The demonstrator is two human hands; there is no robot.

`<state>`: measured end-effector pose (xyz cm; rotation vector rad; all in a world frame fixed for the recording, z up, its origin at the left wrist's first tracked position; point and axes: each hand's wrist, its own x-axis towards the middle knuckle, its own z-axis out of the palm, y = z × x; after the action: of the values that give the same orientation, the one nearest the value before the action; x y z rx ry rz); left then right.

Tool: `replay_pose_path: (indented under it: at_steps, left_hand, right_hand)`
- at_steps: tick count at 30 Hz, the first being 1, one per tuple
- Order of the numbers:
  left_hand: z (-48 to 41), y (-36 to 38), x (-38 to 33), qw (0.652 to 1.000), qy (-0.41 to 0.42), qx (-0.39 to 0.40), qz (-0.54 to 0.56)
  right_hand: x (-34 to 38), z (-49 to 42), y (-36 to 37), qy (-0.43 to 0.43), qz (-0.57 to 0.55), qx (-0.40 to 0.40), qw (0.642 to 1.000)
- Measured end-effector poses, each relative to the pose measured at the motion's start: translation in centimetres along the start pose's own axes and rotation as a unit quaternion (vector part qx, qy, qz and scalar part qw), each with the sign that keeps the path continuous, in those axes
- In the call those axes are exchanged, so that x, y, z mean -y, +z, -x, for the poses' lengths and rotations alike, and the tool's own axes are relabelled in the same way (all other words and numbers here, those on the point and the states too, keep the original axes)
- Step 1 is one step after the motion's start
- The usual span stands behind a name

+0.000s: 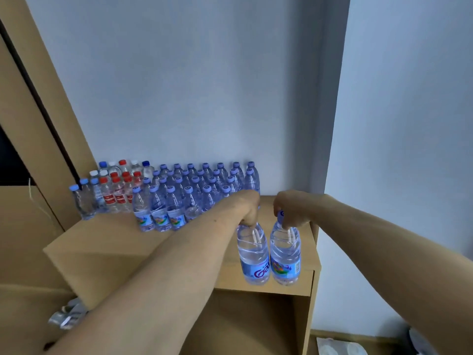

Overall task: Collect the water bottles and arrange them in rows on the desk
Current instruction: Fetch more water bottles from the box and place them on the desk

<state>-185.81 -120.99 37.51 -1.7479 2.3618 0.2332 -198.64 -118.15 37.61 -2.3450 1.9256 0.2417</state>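
We see mixed bottles (112,193), red, white and blue caps, packed at far left of desk (115,247), beside cabinet side (51,124). Next right: purple-capped bottles (179,198), upright, in rows along wall (179,98). Our left hand (249,208) curls round neck of left bottle (253,254). Our right hand (291,210) grips cap and neck of right bottle (285,254). Both bottles upright, close side by side, at desk's front right edge. We cannot tell whether bases rest on it.

Shows a plain pale wall (179,85) behind, meeting a second wall (409,124) at a corner on the right. Includes a tan wooden desk (107,242) with an open compartment (250,324) below and a tall wooden panel (38,111) at left. Lit evenly, bluish.
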Motion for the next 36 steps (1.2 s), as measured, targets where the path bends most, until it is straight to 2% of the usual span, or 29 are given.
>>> replay_pose_path:
  at_steps: [15,22,30,36]
  left_hand:
    - [-22.8,-3.2,3.7,0.994,0.091,0.012,-0.06]
    - [-30.7,-4.2,3.2,0.991,0.133,0.008,-0.017]
    - [-37.8,-5.4,1.3,0.993,0.117,0.009,-0.022]
    - [-43.4,-5.3,0.5,0.994,0.1,0.01,-0.04]
  right_hand:
    - [-5.9,-20.3,-0.5,0.07,-0.023,0.013,0.997]
    - [-10.3,-26.3,-0.4,0.108,-0.052,0.007,0.993]
    - [-16.4,-32.9,-0.1,0.113,-0.06,0.003,0.992]
    - [-19.8,-38.6,0.3,0.08,-0.06,0.001,0.995]
